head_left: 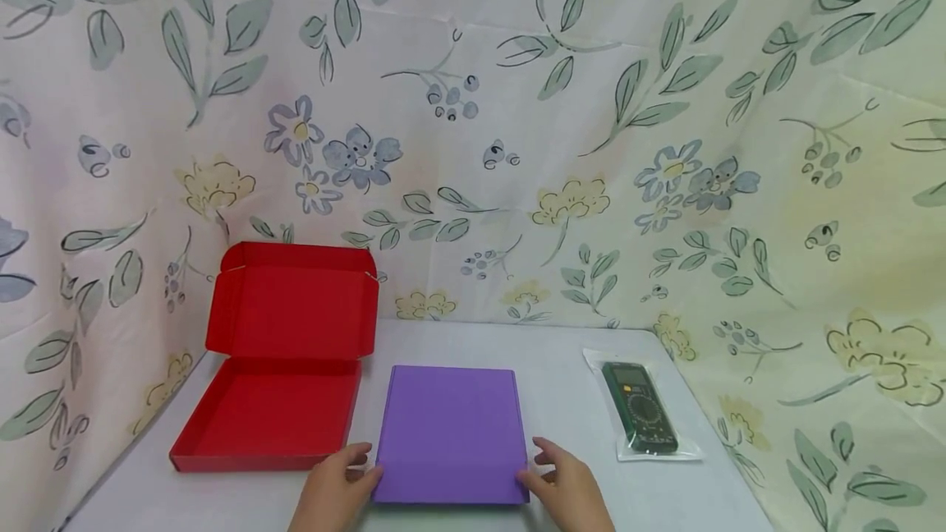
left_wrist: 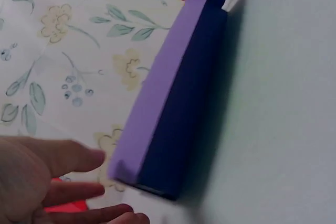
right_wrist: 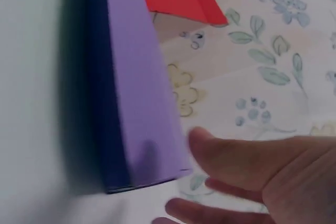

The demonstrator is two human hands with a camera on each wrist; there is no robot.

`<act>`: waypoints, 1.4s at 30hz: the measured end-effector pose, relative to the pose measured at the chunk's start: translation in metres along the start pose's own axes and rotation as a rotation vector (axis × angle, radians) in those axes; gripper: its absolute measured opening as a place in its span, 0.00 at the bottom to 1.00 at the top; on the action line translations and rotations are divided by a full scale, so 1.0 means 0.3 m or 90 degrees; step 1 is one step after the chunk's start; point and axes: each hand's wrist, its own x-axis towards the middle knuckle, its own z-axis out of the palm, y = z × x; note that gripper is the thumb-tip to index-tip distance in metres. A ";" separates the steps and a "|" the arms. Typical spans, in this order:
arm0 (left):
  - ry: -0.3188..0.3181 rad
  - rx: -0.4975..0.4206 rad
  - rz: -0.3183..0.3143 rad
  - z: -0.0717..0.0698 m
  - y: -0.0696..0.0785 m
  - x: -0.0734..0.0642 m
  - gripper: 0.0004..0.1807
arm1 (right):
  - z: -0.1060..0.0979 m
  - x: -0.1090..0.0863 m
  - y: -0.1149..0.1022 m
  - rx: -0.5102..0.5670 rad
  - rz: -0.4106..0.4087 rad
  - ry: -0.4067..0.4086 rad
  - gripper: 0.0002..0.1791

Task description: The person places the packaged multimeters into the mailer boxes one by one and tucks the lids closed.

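Note:
A closed purple box lies flat on the white table in front of me. My left hand is at its near left corner, thumb tip right by the edge and fingers spread apart. At the near right corner, my right hand mirrors it, the thumb close to the box's edge. In the left wrist view the left thumb points at the box's corner, with the fingers loose below. The right wrist view shows the right thumb beside the other corner, its fingers extended and holding nothing.
An opened red box with its lid raised stands to the left, its inside bare. Over on the right lies a dark green multimeter in a clear plastic bag. A flowered cloth hangs behind and along the sides of the table.

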 end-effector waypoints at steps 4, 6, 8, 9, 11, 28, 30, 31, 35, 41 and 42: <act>-0.058 0.044 0.074 -0.033 0.013 0.021 0.31 | -0.034 0.025 -0.031 -0.052 -0.086 -0.054 0.38; -0.093 0.075 0.100 -0.042 0.018 0.031 0.33 | -0.036 0.036 -0.044 -0.081 -0.106 -0.083 0.38; -0.134 0.104 0.122 -0.044 0.020 0.040 0.33 | -0.030 0.045 -0.052 -0.108 -0.118 -0.098 0.38; -0.154 0.119 0.127 -0.042 0.020 0.045 0.33 | -0.024 0.048 -0.053 -0.120 -0.121 -0.099 0.37; -0.183 0.137 0.134 -0.034 0.019 0.050 0.33 | -0.012 0.052 -0.051 -0.133 -0.119 -0.096 0.36; -0.059 0.238 0.209 0.027 -0.016 0.048 0.28 | 0.062 0.061 -0.045 -0.267 -0.186 0.053 0.30; -0.048 0.242 0.208 0.034 -0.022 0.048 0.28 | 0.070 0.061 -0.039 -0.272 -0.185 0.062 0.29; -0.042 0.243 0.207 0.039 -0.025 0.048 0.28 | 0.073 0.060 -0.038 -0.275 -0.185 0.069 0.29; 0.013 0.252 0.239 0.066 -0.046 0.047 0.27 | 0.086 0.056 -0.033 -0.290 -0.192 0.108 0.28; 0.099 0.288 0.288 0.090 -0.064 0.046 0.23 | 0.097 0.055 -0.041 -0.296 -0.179 0.137 0.26; 0.103 0.291 0.287 0.089 -0.062 0.046 0.23 | 0.098 0.056 -0.044 -0.292 -0.172 0.137 0.26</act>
